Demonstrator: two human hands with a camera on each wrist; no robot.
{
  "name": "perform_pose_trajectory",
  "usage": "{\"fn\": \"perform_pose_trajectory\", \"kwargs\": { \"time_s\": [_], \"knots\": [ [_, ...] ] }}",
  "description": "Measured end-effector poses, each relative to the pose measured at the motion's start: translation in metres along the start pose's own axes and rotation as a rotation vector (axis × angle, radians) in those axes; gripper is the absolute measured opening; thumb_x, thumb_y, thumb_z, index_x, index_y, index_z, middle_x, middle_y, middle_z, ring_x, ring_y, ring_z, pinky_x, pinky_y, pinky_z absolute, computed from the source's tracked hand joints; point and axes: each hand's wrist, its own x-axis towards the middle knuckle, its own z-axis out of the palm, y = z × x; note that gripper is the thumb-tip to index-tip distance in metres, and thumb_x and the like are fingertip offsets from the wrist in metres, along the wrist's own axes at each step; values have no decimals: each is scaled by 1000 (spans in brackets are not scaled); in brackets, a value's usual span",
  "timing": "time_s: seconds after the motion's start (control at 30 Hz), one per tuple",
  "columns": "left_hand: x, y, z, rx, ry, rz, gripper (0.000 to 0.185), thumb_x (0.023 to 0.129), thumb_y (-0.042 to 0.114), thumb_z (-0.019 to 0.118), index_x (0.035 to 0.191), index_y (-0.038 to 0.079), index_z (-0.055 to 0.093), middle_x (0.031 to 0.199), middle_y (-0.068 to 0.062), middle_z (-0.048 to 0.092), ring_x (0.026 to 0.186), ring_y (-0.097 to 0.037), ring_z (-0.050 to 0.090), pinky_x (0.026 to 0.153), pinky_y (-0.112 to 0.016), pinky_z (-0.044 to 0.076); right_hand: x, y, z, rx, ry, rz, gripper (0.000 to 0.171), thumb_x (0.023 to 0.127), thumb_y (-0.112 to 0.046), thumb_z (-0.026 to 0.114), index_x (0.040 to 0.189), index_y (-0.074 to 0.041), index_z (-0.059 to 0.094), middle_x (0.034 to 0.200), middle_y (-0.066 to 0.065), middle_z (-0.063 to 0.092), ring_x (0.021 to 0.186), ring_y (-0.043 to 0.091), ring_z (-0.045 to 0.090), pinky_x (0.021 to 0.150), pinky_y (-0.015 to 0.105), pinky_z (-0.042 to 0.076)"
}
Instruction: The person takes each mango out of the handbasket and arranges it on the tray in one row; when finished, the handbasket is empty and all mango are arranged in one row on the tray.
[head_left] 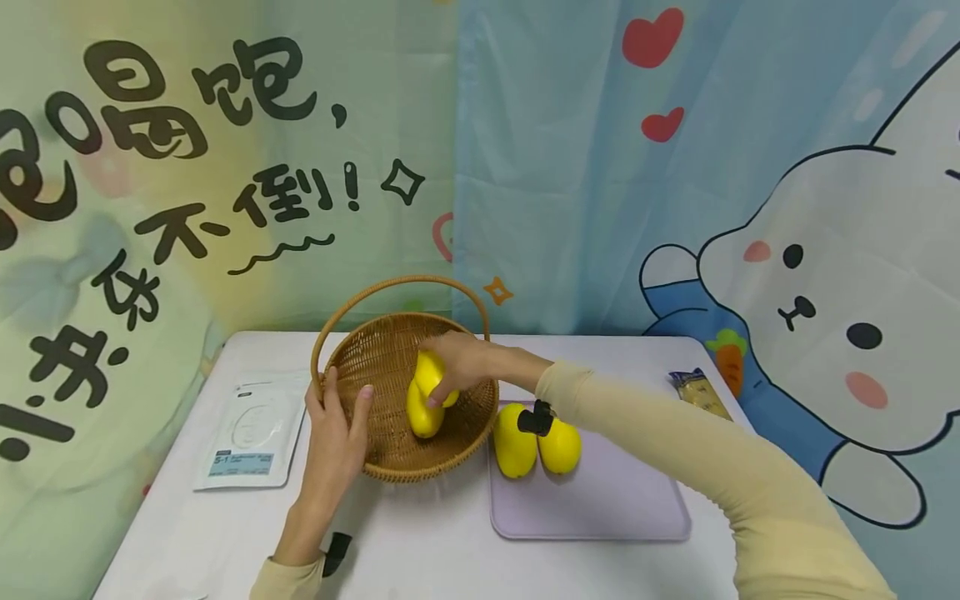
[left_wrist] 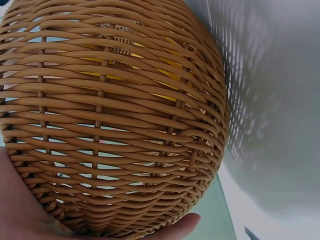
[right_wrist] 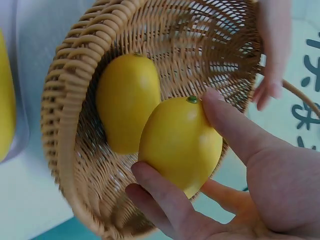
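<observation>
A brown wicker basket (head_left: 367, 367) with a tall hoop handle is tilted so that its opening faces me. My left hand (head_left: 333, 442) holds its left rim; in the left wrist view the woven outside (left_wrist: 110, 100) fills most of the picture. Inside the basket, my right hand (head_left: 467, 362) grips a yellow mango (right_wrist: 180, 145) between thumb and fingers. Beside that fruit, a second mango (right_wrist: 127, 100) lies against the basket wall. Two more yellow fruits, a longer mango (head_left: 513, 446) and a rounder one (head_left: 561, 450), rest on a pale purple tray (head_left: 600, 517).
A white packet (head_left: 247, 433) with a blue label lies left of the basket. At the far right of the white table (head_left: 427, 533) is a small golden-brown package (head_left: 699, 392), partly behind the right sleeve. A printed curtain (head_left: 547, 208) hangs behind the table.
</observation>
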Motion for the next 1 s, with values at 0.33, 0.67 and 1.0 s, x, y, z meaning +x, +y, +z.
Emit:
{"fn": "perform_pose_trajectory", "kwargs": {
  "time_s": [0.33, 0.67, 1.0],
  "knots": [
    [-1, 0, 0, -1, 5, 11, 84, 105, 59, 37, 164, 7, 9, 167, -24, 0, 146, -50, 32, 115, -63, 34, -52, 10, -23, 22, 54, -43, 90, 87, -34, 82, 158, -10, 34, 160, 12, 39, 148, 32, 36, 119, 48, 35],
    [-1, 1, 0, -4, 1, 4, 84, 104, 60, 37, 164, 9, 8, 167, -22, -1, 146, -49, 30, 115, -64, 33, -109, 49, -32, 97, 141, 22, 91, 85, -30, 84, 157, -7, 35, 161, 14, 37, 151, 36, 32, 122, 55, 29],
    [-1, 2, 0, -2, 7, 6, 84, 105, 59, 38, 164, 8, 9, 167, -24, 1, 147, -48, 31, 116, -63, 33, -158, 102, -25, 112, 239, 117, 91, 83, -38, 85, 155, -7, 39, 157, 23, 40, 134, 41, 48, 105, 56, 48]
  ]
}}
